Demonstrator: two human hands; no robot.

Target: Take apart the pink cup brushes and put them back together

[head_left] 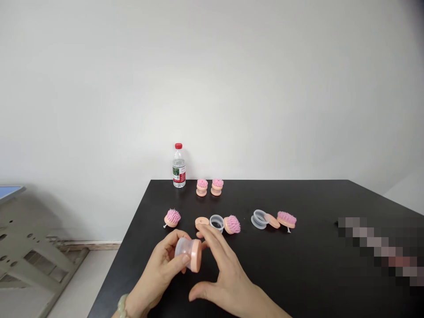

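My left hand is wrapped round a clear plastic cup with a peach cap, tipped on its side with the cap facing right. Just right of the cap, my right hand is held with thumb and fingers spread apart. Beyond the hands lie a pink brush head with a small white stem, a peach disc, a clear ring-shaped cup and another pink brush head. My right fingertips overlap the disc in view; whether they touch it I cannot tell.
Farther right on the black table are a clear cup, a peach disc and a stemmed brush head. Two assembled brushes and a water bottle stand near the wall. A blurred patch covers the right edge.
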